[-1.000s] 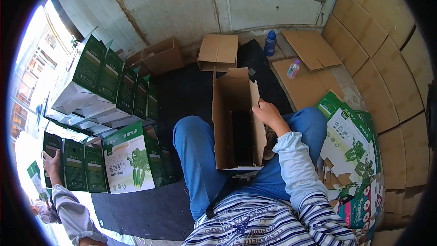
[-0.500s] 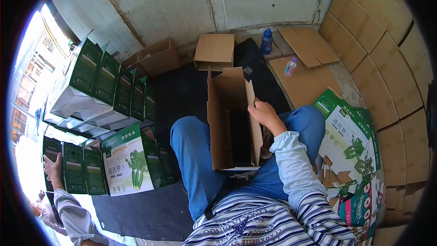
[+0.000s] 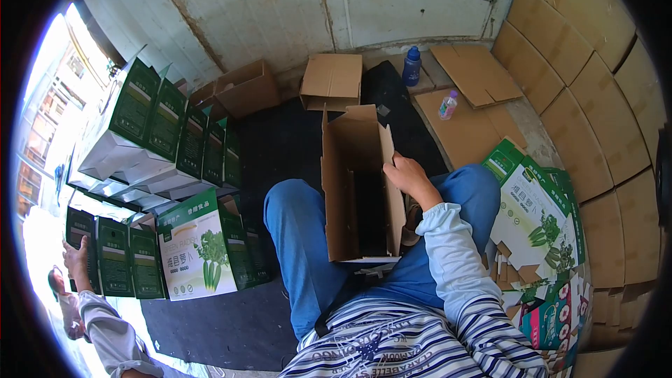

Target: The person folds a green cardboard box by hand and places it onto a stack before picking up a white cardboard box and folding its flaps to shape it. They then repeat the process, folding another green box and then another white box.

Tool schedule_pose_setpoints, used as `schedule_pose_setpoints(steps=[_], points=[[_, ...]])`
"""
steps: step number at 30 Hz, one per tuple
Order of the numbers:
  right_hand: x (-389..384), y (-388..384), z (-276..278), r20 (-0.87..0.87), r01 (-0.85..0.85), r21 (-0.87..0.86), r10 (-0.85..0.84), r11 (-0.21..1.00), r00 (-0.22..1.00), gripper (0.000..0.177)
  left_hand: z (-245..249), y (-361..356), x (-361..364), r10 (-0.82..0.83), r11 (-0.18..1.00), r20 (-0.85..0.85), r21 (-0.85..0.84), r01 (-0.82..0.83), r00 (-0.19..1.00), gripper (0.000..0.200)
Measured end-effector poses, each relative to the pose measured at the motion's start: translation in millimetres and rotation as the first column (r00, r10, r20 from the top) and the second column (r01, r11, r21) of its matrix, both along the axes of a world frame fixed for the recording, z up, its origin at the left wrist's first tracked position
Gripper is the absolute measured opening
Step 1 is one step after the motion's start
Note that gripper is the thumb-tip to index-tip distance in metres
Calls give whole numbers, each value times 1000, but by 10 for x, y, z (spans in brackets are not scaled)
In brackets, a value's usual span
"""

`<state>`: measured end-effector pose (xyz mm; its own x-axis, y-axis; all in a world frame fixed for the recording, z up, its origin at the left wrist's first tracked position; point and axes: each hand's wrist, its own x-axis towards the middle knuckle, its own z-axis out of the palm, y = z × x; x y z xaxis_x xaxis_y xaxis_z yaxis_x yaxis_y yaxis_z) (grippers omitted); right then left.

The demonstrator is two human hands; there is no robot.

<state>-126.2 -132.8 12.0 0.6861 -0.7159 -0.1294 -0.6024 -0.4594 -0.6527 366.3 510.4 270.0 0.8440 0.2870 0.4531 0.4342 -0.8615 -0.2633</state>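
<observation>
An open carton (image 3: 339,189) with brown inner walls stands between my bent knees, its flaps up. My right hand (image 3: 409,176) is closed on the carton's right upper edge, with the thumb toward the inside. Far to the left, my left hand (image 3: 77,266) lies against the end of a row of dark green cartons (image 3: 113,259), its fingers apart. In the same row, a white-faced carton (image 3: 192,250) printed with a green radish stands nearest to my left knee.
More green cartons (image 3: 162,115) are stacked behind the row. A brown box (image 3: 332,75), a blue bottle (image 3: 411,68) and a small clear bottle (image 3: 448,106) stand ahead. Flattened printed cartons (image 3: 528,199) lie to my right, before stacked brown boxes (image 3: 605,115).
My left hand has shifted slightly left and down along the end green carton. My right hand keeps its hold on the carton. The view has moved very slightly.
</observation>
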Motion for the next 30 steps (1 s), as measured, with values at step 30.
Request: schedule_pose_setpoints(steps=[30], points=[[-8,-7,-51,50,20,-56,-17,998,999,42,-707,-303,-102,-433,887,3,-173,427,901,83]])
